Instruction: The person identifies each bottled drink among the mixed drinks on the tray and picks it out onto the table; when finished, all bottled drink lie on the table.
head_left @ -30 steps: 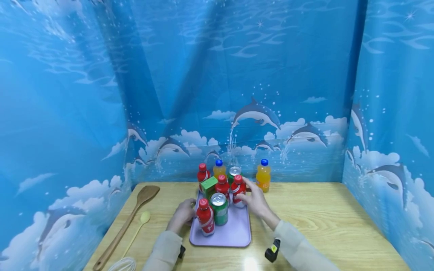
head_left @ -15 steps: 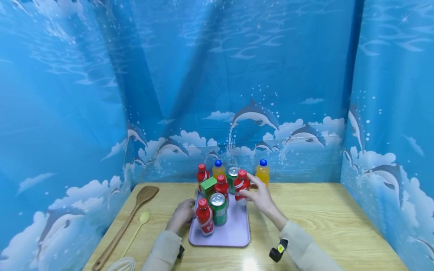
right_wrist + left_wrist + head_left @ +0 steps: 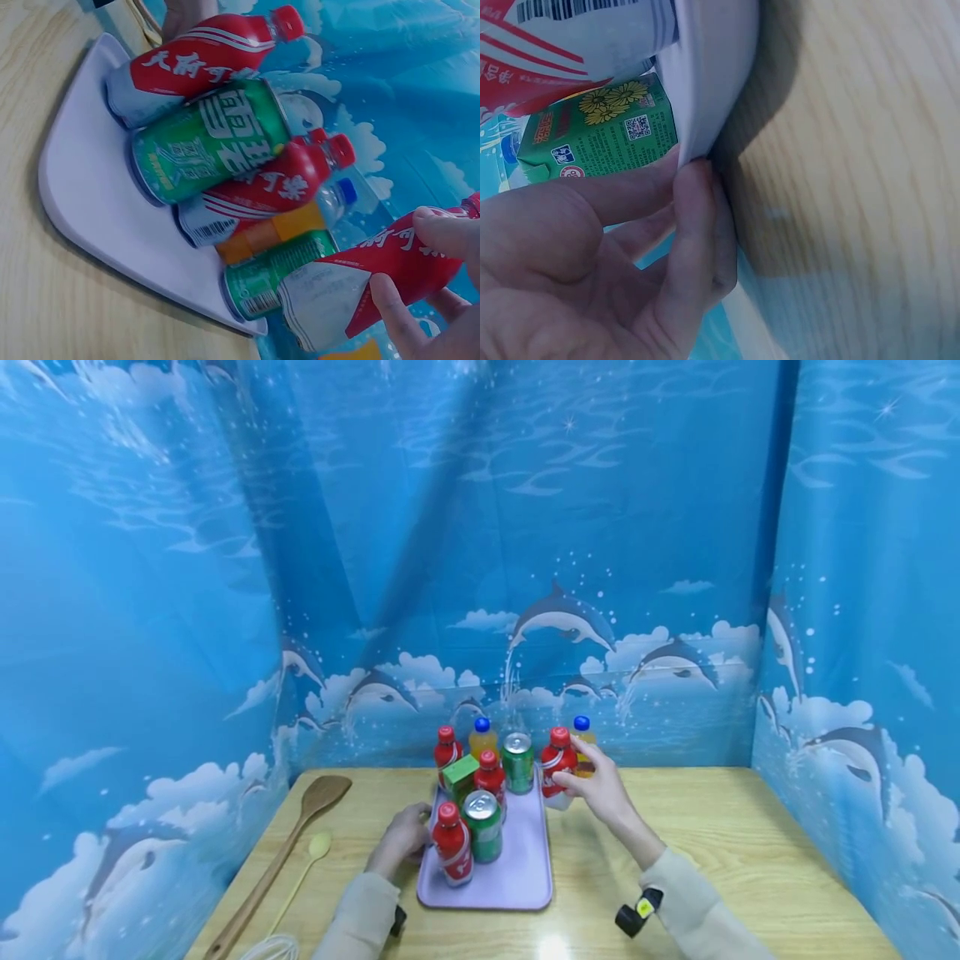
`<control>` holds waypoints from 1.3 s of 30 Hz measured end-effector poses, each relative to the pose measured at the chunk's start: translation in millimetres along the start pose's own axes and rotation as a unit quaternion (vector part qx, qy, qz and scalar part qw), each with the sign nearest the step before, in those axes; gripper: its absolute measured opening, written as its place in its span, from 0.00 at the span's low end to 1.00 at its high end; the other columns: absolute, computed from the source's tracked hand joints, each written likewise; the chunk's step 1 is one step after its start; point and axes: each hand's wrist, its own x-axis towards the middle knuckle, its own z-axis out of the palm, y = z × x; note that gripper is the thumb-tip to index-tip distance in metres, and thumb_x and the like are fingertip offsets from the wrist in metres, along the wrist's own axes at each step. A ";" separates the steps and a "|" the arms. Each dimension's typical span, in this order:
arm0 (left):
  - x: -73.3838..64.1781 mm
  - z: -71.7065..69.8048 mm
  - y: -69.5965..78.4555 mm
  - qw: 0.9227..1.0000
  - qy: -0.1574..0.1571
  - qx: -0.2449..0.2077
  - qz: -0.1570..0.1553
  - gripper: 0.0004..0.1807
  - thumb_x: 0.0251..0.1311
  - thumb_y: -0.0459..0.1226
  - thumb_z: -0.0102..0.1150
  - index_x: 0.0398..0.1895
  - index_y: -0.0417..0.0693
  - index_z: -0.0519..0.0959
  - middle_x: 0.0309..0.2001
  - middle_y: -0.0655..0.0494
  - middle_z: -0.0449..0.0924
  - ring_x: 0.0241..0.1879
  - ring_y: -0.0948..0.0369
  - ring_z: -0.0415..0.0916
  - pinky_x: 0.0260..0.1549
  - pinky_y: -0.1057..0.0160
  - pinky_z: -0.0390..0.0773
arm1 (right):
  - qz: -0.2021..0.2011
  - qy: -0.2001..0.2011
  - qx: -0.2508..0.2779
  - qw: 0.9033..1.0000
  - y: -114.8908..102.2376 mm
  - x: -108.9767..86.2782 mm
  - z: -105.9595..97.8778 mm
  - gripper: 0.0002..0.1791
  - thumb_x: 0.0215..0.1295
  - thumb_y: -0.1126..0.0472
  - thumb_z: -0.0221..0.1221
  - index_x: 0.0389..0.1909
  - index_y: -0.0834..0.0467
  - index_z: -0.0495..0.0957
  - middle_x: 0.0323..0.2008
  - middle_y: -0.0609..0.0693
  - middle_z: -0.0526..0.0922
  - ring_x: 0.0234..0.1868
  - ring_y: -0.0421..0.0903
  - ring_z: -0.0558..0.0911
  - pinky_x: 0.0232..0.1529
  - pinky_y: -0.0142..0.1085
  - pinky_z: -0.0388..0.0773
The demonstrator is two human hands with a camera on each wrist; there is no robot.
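Note:
My left hand pinches the left rim of a lilac tray, thumb and fingers meeting on its edge in the left wrist view. A red-labelled cola bottle is gripped by my right hand, just past the tray's far right edge and raised, tilted in the right wrist view. On the tray stand a front cola bottle, a middle cola bottle, a back cola bottle, a near green can, a far green can, a green carton and an orange drink bottle.
Another orange drink bottle stands at the table's back, partly covered by my right hand. To the left lie a wooden spatula, a pale yellow spoon and a whisk. A blue dolphin-print curtain surrounds the table.
My right hand has lifted the cola bottle from beside the far green can and carried it rightward over the tray's edge. The left hand keeps its place on the rim.

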 end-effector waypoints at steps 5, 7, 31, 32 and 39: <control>-0.4 0.2 -1.2 1.000 0.003 0.009 0.012 0.34 0.57 0.22 0.59 0.71 0.37 0.73 0.58 0.32 0.79 0.32 0.52 0.82 0.21 0.60 0.86 | 0.008 0.003 -0.004 1.000 -0.8 -0.5 -15.1 0.43 0.71 0.62 0.66 0.83 0.55 0.58 0.75 0.64 0.66 0.65 0.64 0.77 0.47 0.43 0.92; -0.5 0.4 -1.2 1.000 0.004 0.009 0.015 0.34 0.57 0.22 0.60 0.71 0.37 0.74 0.58 0.32 0.79 0.31 0.52 0.82 0.20 0.60 0.86 | 0.012 0.009 -0.006 1.000 -0.7 -0.6 -21.3 0.43 0.71 0.62 0.66 0.83 0.54 0.58 0.75 0.63 0.66 0.65 0.65 0.77 0.47 0.43 0.92; -1.2 0.0 -2.3 1.000 -0.003 -0.004 0.010 0.35 0.56 0.20 0.56 0.72 0.36 0.72 0.57 0.31 0.79 0.32 0.52 0.82 0.22 0.60 0.86 | 0.040 0.078 -0.050 0.995 27.7 17.5 -70.6 0.43 0.71 0.64 0.66 0.83 0.57 0.58 0.75 0.67 0.67 0.66 0.67 0.75 0.44 0.33 0.90; -1.3 0.1 -2.5 1.000 -0.003 -0.003 0.010 0.35 0.56 0.20 0.56 0.72 0.36 0.72 0.57 0.31 0.79 0.31 0.52 0.82 0.21 0.60 0.86 | 0.042 0.083 -0.052 0.994 29.4 19.1 -71.6 0.43 0.71 0.64 0.66 0.83 0.58 0.58 0.75 0.67 0.66 0.66 0.67 0.76 0.44 0.32 0.90; -3.1 0.1 -3.5 1.000 0.008 -0.010 0.023 0.34 0.55 0.20 0.56 0.70 0.36 0.74 0.57 0.30 0.78 0.30 0.53 0.82 0.20 0.59 0.87 | 0.058 0.109 -0.073 0.990 41.4 29.8 -79.1 0.44 0.70 0.63 0.67 0.83 0.57 0.58 0.75 0.67 0.65 0.67 0.68 0.76 0.44 0.30 0.89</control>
